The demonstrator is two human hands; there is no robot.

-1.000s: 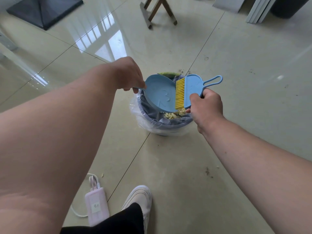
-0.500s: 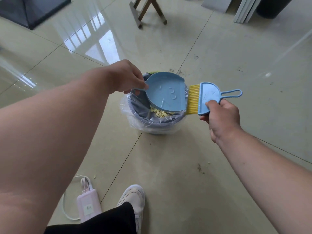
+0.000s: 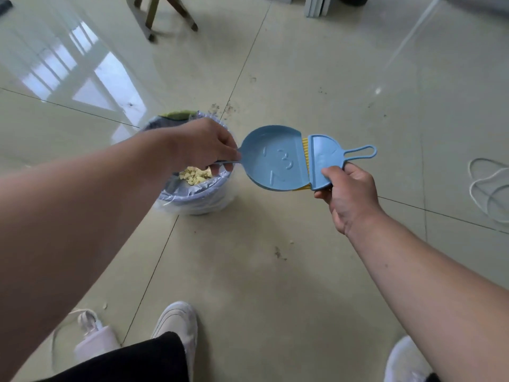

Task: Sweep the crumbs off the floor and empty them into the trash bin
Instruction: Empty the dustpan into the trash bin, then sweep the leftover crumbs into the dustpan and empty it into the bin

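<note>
My left hand [image 3: 205, 146] is above the trash bin [image 3: 192, 197]; its fingers are curled and clamped on the thin handle of the blue dustpan [image 3: 275, 158]. The bin stands on the floor [image 3: 275, 271], lined with a clear plastic bag. Pale yellow crumbs [image 3: 195, 175] lie inside the bin, partly hidden under my left hand. The dustpan is off the bin, just to its right, with its raised-number underside facing me. The straight edge of the dustpan meets the blue brush [image 3: 325, 161]; the yellow bristles show in the narrow gap between the two and below the pan's lower edge. My right hand [image 3: 348, 194] holds the brush body, thumb pressed on its face, fingers curled behind it. The looped brush handle points to the right, clear of my hand.

Dark specks lie on the floor beyond the bin and in front of it. Two white shoes [image 3: 176, 323] are at the bottom edge. A white cord [image 3: 487, 188] lies coiled at the right edge.
</note>
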